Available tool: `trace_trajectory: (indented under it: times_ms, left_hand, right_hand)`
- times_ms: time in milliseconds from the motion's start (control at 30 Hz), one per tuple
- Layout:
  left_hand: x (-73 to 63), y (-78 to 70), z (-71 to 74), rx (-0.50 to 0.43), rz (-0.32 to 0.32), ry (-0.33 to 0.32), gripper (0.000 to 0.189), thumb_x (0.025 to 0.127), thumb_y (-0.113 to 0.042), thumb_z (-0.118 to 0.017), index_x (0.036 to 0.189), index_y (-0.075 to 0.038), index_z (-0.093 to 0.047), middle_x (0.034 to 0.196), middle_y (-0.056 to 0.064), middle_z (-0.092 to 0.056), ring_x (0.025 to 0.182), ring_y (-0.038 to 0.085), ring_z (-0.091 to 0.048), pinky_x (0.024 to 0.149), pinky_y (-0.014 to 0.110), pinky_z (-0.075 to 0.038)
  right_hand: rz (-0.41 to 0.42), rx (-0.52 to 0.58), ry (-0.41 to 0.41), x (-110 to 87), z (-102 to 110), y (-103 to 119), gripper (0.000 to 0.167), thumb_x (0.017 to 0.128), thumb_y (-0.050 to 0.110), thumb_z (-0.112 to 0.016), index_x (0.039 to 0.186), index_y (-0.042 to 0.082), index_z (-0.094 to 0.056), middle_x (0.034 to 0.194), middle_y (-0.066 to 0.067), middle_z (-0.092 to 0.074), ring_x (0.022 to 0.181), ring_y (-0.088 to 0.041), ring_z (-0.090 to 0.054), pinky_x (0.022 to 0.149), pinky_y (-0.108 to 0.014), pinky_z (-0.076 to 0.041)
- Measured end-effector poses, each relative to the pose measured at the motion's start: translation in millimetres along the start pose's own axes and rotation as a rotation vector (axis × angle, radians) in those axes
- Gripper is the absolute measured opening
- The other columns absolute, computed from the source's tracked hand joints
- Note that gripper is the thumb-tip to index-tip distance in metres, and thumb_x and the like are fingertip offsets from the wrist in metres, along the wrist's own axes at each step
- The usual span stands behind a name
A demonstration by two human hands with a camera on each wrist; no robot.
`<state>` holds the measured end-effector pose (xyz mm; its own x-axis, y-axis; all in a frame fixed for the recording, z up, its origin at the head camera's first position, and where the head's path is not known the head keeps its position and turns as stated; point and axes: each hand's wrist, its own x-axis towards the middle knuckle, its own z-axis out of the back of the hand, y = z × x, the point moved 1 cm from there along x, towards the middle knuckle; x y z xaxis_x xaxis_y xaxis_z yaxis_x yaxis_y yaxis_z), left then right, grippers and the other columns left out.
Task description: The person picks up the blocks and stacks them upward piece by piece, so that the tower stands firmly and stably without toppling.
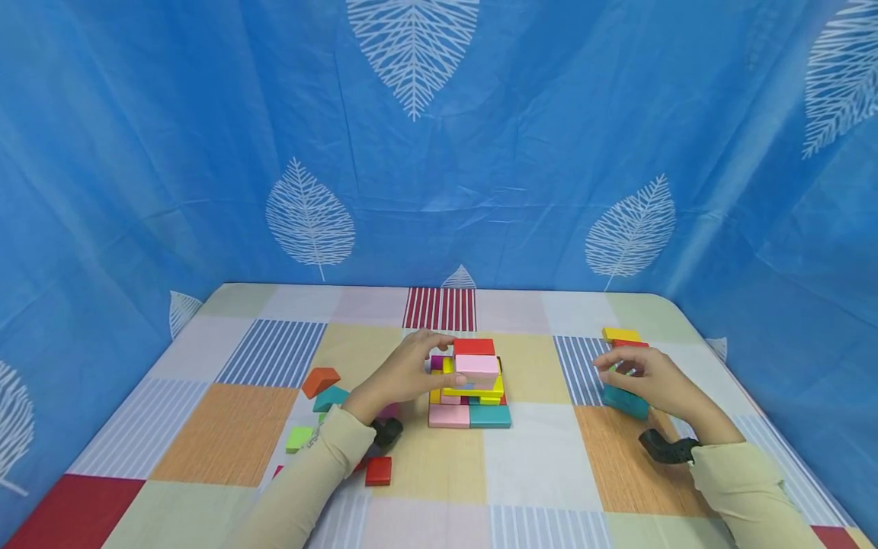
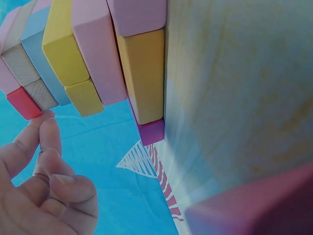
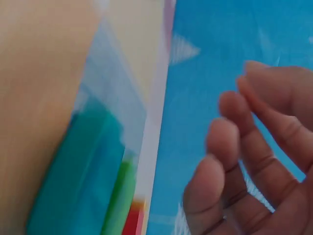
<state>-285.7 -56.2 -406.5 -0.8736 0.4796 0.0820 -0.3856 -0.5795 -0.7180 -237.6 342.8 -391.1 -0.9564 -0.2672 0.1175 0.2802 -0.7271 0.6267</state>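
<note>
In the head view a layered stack of coloured blocks stands mid-table, with a red block and a pink block on top. My left hand spans these two, its thumb at the pink block's near side and a finger behind the red one. The left wrist view shows a fingertip touching the red block, beside bare wood faces; the thumb's contact is unclear there. Over at the right, my right hand hovers by a teal block, fingers loosely bent and holding nothing, as the right wrist view confirms.
Loose blocks lie around my left forearm: an orange one, a teal one, a light green one and a red one. Behind the right hand are a yellow block and a red one. A blue curtain rises behind the table.
</note>
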Motion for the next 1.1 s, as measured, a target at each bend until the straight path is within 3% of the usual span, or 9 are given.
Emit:
trace_trajectory:
  times_ms: [167, 333, 767, 900, 1100]
  left_hand:
    - [-0.3, 0.0, 0.5, -0.004, -0.004, 0.001, 0.074, 0.09, -0.034, -0.089, 0.152, -0.007, -0.059, 0.139, 0.012, -0.062, 0.133, 0.031, -0.055, 0.102, 0.052, -0.058]
    - [-0.1, 1.1, 0.8, -0.006, -0.013, 0.003, 0.074, 0.09, -0.035, -0.089, 0.152, -0.006, -0.059, 0.139, 0.013, -0.062, 0.133, 0.033, -0.055, 0.102, 0.053, -0.058]
    - [0.5, 1.6, 0.8, 0.0, -0.022, 0.009, 0.076, 0.09, -0.035, -0.089, 0.153, -0.007, -0.058, 0.14, 0.013, -0.061, 0.135, 0.033, -0.055, 0.102, 0.053, -0.058]
    - [0.9, 2.1, 0.2, 0.004, -0.03, 0.006, 0.075, 0.09, -0.035, -0.088, 0.153, -0.006, -0.058, 0.139, 0.013, -0.061, 0.134, 0.033, -0.055, 0.103, 0.053, -0.058]
    - [1.5, 2.8, -0.9, 0.009, -0.027, -0.004, 0.075, 0.09, -0.035, -0.088, 0.153, -0.005, -0.058, 0.139, 0.013, -0.062, 0.134, 0.032, -0.055, 0.103, 0.053, -0.058]
  right_hand:
    - [-0.142, -0.134, 0.042, -17.9, 15, -19, 0.021, 0.093, 0.008, -0.083, 0.111, -0.002, -0.078, 0.094, -0.005, -0.068, 0.085, -0.022, -0.054, 0.061, -0.025, -0.05]
    - [-0.226, -0.205, 0.092, -25.5, 18, -30, 0.034, 0.086, 0.015, -0.092, 0.11, -0.003, -0.076, 0.09, -0.003, -0.064, 0.082, -0.022, -0.05, 0.062, -0.027, -0.046]
    - [-0.229, -0.254, 0.083, -25.6, 3, -25, 0.032, 0.077, 0.005, -0.092, 0.099, -0.002, -0.07, 0.088, -0.005, -0.059, 0.086, -0.026, -0.054, 0.07, -0.036, -0.051]
    - [-0.182, -0.23, 0.067, -22.4, 2, -17, 0.031, 0.078, 0.005, -0.089, 0.102, -0.002, -0.07, 0.091, -0.005, -0.062, 0.085, -0.024, -0.053, 0.067, -0.031, -0.05]
    - [-0.072, -0.111, 0.002, -11.6, -5, -3, 0.034, 0.084, 0.002, -0.086, 0.115, -0.004, -0.071, 0.091, -0.003, -0.063, 0.082, -0.02, -0.053, 0.059, -0.025, -0.049]
